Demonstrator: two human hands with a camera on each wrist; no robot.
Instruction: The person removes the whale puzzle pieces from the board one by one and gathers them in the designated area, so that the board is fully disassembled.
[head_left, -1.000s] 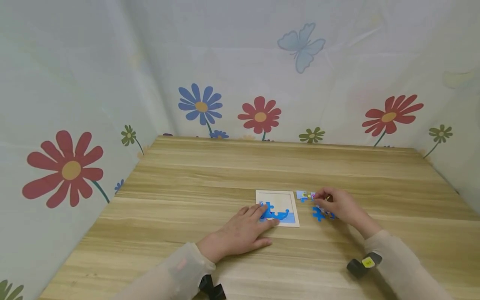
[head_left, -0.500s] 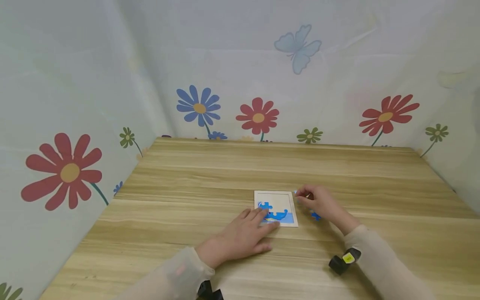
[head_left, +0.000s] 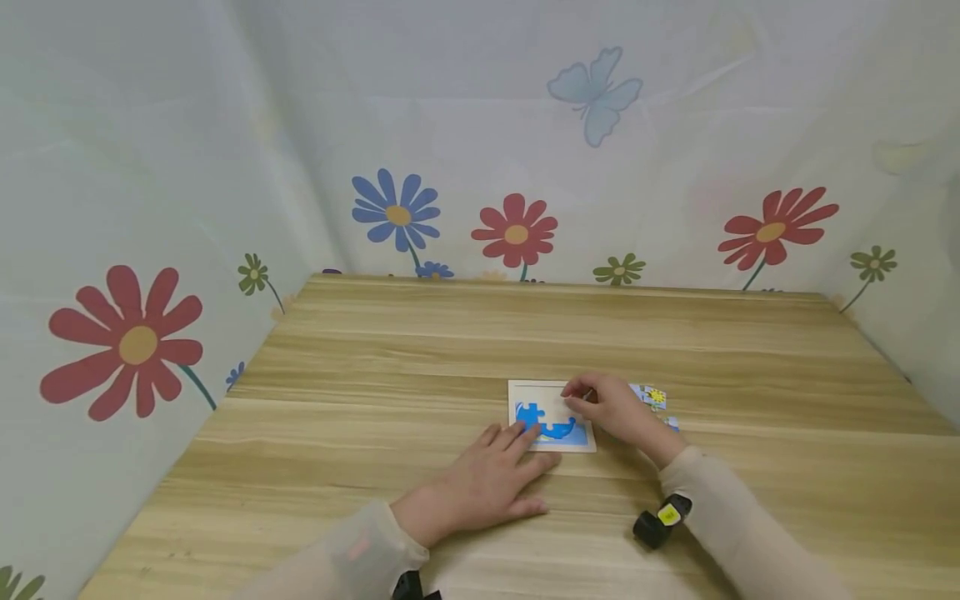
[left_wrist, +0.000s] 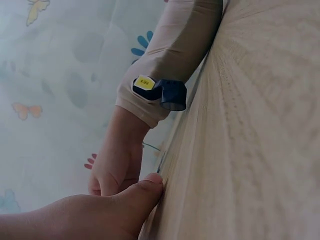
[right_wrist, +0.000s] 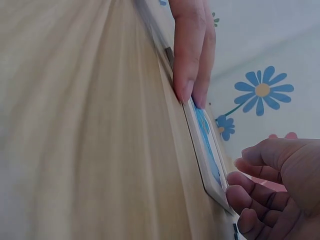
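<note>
A square wooden puzzle tray lies on the table, its lower part filled with blue puzzle pieces. My left hand rests flat with spread fingers at the tray's lower left, fingertips on the pieces and the near rim. Over the tray's upper right is my right hand, thumb and fingers bent close together. I cannot tell whether a piece sits between its fingertips. In the right wrist view the curled fingers hover beside the tray edge. The right forearm and my left thumb show in the left wrist view.
Loose puzzle pieces lie right of the tray, partly behind my right hand, one with a yellow sun and a light blue one. The wooden table meets a flower-printed curtain at the back and sides.
My right hand has moved left from the loose pieces to over the tray's upper right, uncovering the sun piece. The left hand has shifted slightly, showing more of the blue pieces.
</note>
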